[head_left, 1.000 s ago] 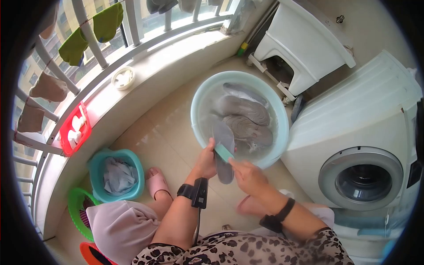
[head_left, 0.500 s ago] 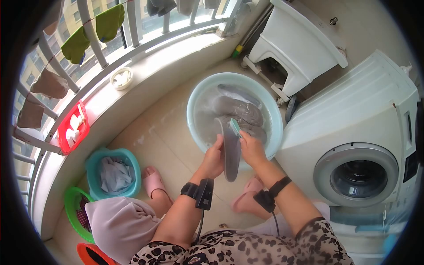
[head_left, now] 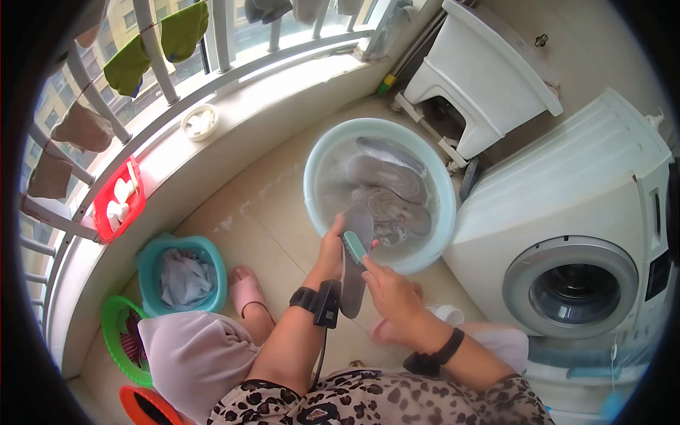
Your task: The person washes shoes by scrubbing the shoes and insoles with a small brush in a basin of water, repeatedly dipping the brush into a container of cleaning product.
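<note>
My left hand (head_left: 331, 251) is closed round a grey insole (head_left: 352, 283), held at the near edge of a large light-blue basin (head_left: 309, 191). In my right hand (head_left: 389, 287) is a green brush (head_left: 355, 246), its bristles against the insole's face. Cloudy water fills the basin, and several grey shoes or soles (head_left: 386, 177) lie in it. Which of them are whole shoes I cannot tell.
A washing machine (head_left: 552, 212) stands at the right, below a white sink (head_left: 489, 71). At the left are a teal basin (head_left: 145, 273) with cloth, a green basket (head_left: 108, 340) and a red tray (head_left: 139, 205) on the ledge. Pink slippers (head_left: 248, 292) are on my feet.
The brush has moved from the insole's upper part down towards its middle, and my right hand came down with it. The insole has shifted slightly left and nearer to me.
</note>
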The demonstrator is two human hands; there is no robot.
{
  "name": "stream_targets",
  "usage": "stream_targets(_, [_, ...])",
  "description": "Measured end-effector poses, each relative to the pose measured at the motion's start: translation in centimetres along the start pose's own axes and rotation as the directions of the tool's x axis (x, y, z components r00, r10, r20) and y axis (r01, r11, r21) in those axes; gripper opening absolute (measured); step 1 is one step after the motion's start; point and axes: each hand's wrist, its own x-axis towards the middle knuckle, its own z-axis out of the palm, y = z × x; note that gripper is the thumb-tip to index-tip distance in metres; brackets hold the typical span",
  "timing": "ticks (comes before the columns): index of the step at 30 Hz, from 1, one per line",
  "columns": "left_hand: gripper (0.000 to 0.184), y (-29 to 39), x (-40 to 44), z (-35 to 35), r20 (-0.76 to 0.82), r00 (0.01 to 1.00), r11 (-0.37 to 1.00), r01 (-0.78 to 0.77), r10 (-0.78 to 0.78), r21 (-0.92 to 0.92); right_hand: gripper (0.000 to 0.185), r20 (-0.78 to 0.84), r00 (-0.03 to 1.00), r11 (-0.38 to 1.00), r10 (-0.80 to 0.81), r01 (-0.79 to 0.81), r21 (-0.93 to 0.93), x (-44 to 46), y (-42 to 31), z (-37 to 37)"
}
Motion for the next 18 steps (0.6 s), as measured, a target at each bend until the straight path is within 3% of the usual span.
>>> stream_targets(1, [0.047, 0.2, -0.5, -0.2, 0.012, 0.999, 0.999, 0.048, -0.048, 0.017, 0.039, 0.04, 0.999, 0.994, -0.029, 0.033, -0.108, -0.4, 0.7, 0.2])
stream_targets(4, [0.045, -1.9, 0.9, -0.9, 0.16, 0.984, 0.996, 0.079, -0.083, 0.035, 0.034, -0.149, 0.987, 0.93, 0.063, -0.112, -0.349, 3.5, 3.7, -0.2])
stream_targets(8, [0.044, -1.7, -0.5, 3.1, 0.135, 0.987, 0.972, -0.11, 0.083, 0.208, 0.028, -0.204, 0.97, 0.949, 0.135, -0.186, -0.257, 6.2, 7.3, -0.6])
stream_targets(9, [0.043, -1.1, -0.5, 3.1, 0.008, 0.993, 0.954, -0.114, 0.116, 0.278, 0.027, -0.228, 0.968, 0.964, 0.11, -0.16, -0.214, 4.5, 6.8, -0.3])
stream_targets(10, [0.043, -0.9, -0.5, 2.8, 0.043, 0.998, 0.961, -0.061, 0.051, 0.27, 0.026, -0.244, 0.965, 0.975, 0.092, -0.137, -0.174, 3.3, 6.6, -0.4])
stream_targets(13, [0.045, -1.2, 0.2, 1.7, 0.126, 0.984, 0.958, 0.092, -0.13, 0.273, 0.027, -0.272, 0.933, 0.957, 0.236, -0.271, -0.099, 2.2, 6.8, -0.9])
stream_targets(16, [0.05, -1.3, 1.0, 0.3, 0.107, 0.981, 0.969, 0.138, -0.163, 0.206, 0.028, -0.434, 0.883, 0.98, 0.179, -0.198, 0.001, 2.8, 6.7, -2.1])
stream_targets(18, [0.053, -1.1, 1.3, -0.7, 0.025, 0.99, 0.987, 0.136, -0.139, 0.088, 0.03, -0.291, 0.957, 0.999, -0.003, -0.007, -0.035, 0.4, 4.1, -1.8])
